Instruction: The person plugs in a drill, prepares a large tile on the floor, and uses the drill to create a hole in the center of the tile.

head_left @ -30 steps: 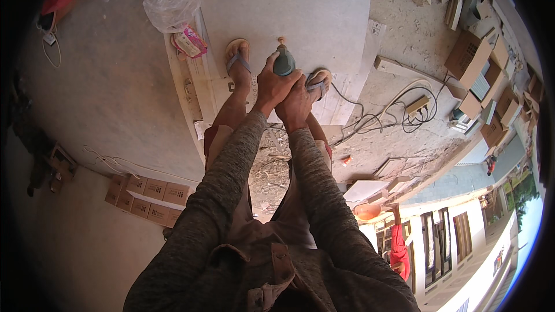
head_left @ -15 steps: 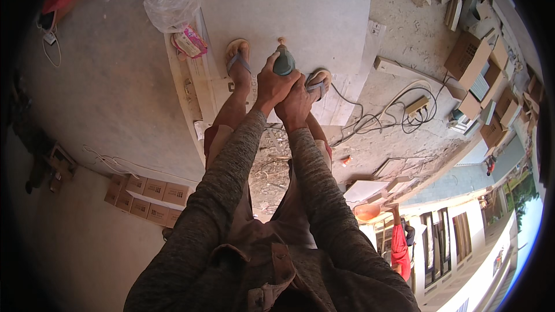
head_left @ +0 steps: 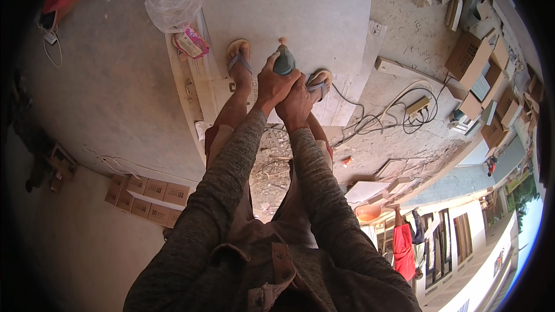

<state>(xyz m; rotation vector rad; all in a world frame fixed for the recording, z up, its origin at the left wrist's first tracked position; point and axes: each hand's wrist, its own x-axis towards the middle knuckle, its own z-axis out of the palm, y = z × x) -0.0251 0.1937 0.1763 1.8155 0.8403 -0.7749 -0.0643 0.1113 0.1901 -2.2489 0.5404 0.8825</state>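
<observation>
Holding tight, with curled fingers of a bare left hand (head_left: 273, 85) and bare right hand (head_left: 295, 107), a rounded dark-green power drill (head_left: 284, 65) over a flat pale-grey board (head_left: 326, 17), with a crumpled see-through plastic bag (head_left: 172, 7) left of the board.

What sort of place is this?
Probably a building site: there's a power tool over a large flat board, plus a corded power strip on dusty ground.
</observation>
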